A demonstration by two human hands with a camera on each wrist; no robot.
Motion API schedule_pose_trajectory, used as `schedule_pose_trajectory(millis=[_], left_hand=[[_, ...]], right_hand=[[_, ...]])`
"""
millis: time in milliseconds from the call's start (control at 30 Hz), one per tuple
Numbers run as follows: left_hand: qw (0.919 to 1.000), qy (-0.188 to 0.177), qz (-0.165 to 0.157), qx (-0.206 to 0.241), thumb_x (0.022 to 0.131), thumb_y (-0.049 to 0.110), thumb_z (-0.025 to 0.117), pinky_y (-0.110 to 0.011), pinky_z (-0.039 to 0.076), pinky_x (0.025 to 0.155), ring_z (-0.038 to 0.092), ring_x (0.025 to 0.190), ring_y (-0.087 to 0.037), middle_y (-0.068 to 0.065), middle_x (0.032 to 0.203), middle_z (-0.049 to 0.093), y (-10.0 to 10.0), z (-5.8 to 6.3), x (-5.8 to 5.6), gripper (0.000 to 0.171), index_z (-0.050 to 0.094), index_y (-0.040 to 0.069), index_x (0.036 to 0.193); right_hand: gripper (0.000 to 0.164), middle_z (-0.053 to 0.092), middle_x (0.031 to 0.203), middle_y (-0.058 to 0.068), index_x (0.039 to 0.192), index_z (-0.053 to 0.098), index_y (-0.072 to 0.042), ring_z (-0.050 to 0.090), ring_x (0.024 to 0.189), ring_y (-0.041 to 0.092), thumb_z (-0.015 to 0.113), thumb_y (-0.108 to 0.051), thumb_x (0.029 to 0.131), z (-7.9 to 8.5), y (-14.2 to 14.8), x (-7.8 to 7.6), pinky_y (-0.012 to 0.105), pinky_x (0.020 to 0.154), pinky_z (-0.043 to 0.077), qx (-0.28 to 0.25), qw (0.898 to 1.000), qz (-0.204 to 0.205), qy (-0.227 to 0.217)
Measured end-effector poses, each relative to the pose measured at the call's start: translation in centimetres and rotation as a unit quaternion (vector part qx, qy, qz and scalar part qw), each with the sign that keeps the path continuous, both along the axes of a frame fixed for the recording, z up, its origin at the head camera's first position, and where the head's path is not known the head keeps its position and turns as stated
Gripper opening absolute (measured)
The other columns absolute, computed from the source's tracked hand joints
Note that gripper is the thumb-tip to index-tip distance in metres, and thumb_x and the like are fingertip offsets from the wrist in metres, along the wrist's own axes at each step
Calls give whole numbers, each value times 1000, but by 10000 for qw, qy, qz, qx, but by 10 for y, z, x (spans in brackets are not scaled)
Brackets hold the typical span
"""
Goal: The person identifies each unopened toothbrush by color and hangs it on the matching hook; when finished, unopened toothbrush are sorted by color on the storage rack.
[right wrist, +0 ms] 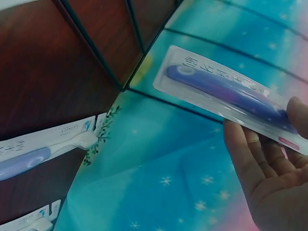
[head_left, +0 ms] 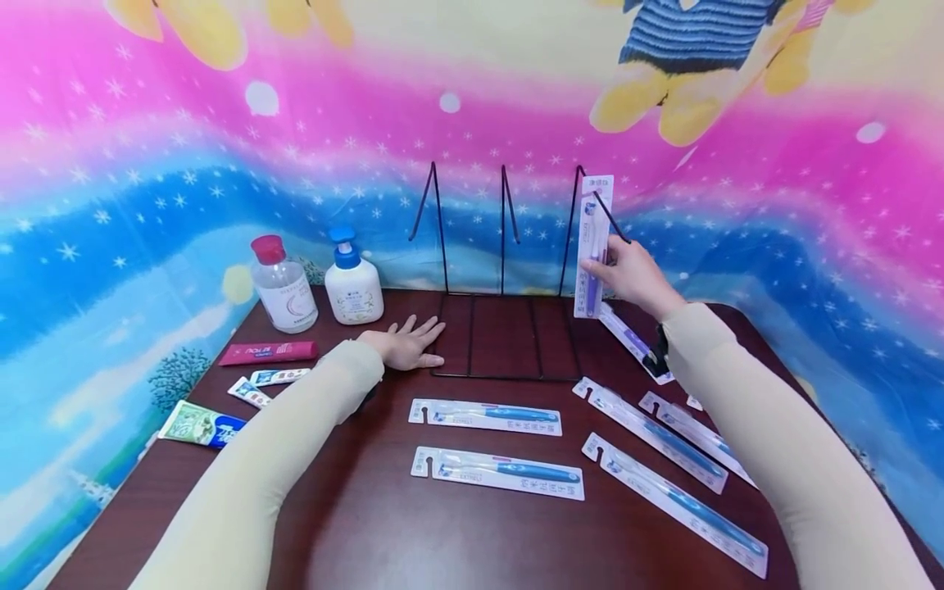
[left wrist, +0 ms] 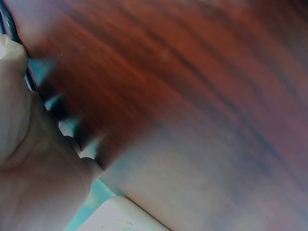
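My right hand (head_left: 634, 274) pinches a packaged purple toothbrush (head_left: 592, 283) between thumb and fingers, upright at the right prong of a black wire rack (head_left: 503, 229). Near the top of the pack, the prong's slanting wire emerges in front of the card. In the right wrist view, the purple handle (right wrist: 226, 91) shows through clear plastic, with the thumb on one side and fingers beneath. My left hand (head_left: 406, 342) lies palm down on the table, fingers spread, at the left side of the rack's base. The left and middle prongs carry nothing.
Several packaged toothbrushes, including a blue one (head_left: 497, 474), lie in front and to the right; another purple pack (head_left: 630, 340) lies below my right hand. A pump bottle (head_left: 354, 293), a red-capped bottle (head_left: 286, 295) and toothpaste tubes, one red (head_left: 269, 353), are at left. A patterned cloth (head_left: 354, 156) hangs behind.
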State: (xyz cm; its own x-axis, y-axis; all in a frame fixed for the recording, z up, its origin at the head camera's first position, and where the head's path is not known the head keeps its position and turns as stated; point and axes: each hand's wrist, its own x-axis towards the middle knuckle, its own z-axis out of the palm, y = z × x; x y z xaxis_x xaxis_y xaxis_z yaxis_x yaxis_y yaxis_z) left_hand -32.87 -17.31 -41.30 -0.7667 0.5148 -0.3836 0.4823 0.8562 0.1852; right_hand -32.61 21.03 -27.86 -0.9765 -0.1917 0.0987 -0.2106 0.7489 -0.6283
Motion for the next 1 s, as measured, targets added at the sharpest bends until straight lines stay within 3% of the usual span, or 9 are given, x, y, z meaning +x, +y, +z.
schedule_pose_trajectory(millis=[200,433,633,767,867,1000], left_hand=[[9999,85,-45,-88,92,59,32,-58,7,104,-3,136,-38,-7,154,-3,1,0,2,77,0,17,149],[10000,-68,-54,9,92,58,33,-58,5,105,-6,136,-39,-7,154,-5,0,2,2,78,-1,17,149],[9999,-100,-10,-26,93,57,33,-57,4,105,-7,136,-37,-6,154,-6,2,6,2,77,-1,17,149],[9998,-153,0,154,90,62,33,-59,1,104,-8,136,-38,-5,154,-6,0,1,-1,81,-1,20,149],[9994,-155,5,298,87,65,34,-61,0,102,-9,135,-40,-5,154,-6,-4,-8,-8,84,-1,21,149],[9999,-79,4,93,90,63,33,-59,4,104,-7,136,-38,-6,154,-6,-2,-5,-5,81,-2,20,149]], right_hand=[[54,56,117,13,134,44,-12,58,100,28,54,-42,90,-1,-9,-35,45,81,46,-27,9999,-36,-99],[57,53,125,16,136,42,-9,56,107,30,54,-41,91,-6,-14,-54,45,85,45,-333,9988,173,-311],[60,55,122,11,134,44,-13,56,104,26,57,-48,87,-7,-8,-54,45,84,45,-240,9988,247,-342],[53,56,113,9,123,51,-14,54,100,26,58,-51,85,-6,2,-48,44,81,44,-14,9992,230,-317],[50,56,108,11,116,53,-11,52,96,28,59,-49,84,-7,12,-42,44,78,44,3,9993,190,-328],[48,54,110,16,116,55,-8,51,96,31,60,-45,86,-17,27,-36,45,78,44,208,9988,68,-430]])
